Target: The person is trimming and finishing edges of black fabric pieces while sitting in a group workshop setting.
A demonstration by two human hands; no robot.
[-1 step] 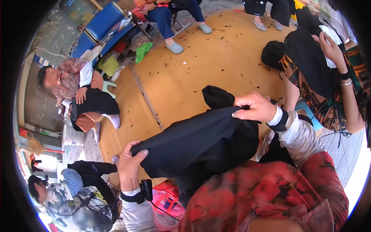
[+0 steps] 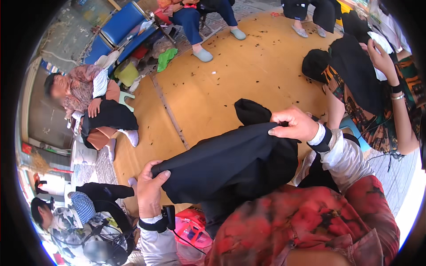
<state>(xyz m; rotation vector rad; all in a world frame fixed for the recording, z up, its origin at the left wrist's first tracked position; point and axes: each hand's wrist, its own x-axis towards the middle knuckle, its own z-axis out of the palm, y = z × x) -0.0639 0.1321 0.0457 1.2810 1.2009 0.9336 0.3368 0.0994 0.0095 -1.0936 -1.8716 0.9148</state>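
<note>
A piece of black cloth (image 2: 222,159) is stretched between my two hands above my lap. My left hand (image 2: 150,188) pinches its left end, thumb on top and fingers behind. Higher up and to the right, my right hand (image 2: 295,125) grips the upper edge between thumb and fingers. Beyond that grip a rounded black fold (image 2: 250,111) sticks up; whether it belongs to the same piece I cannot tell. The lower part of the cloth hangs down towards my red patterned top (image 2: 301,226).
A tan mat (image 2: 248,66) strewn with dark scraps covers the floor ahead. Around it sit several people, some with black cloth. Beside my left forearm is a pink and clear plastic container (image 2: 193,237). Blue chairs (image 2: 124,24) and a yellow-green bucket (image 2: 127,73) stand far left.
</note>
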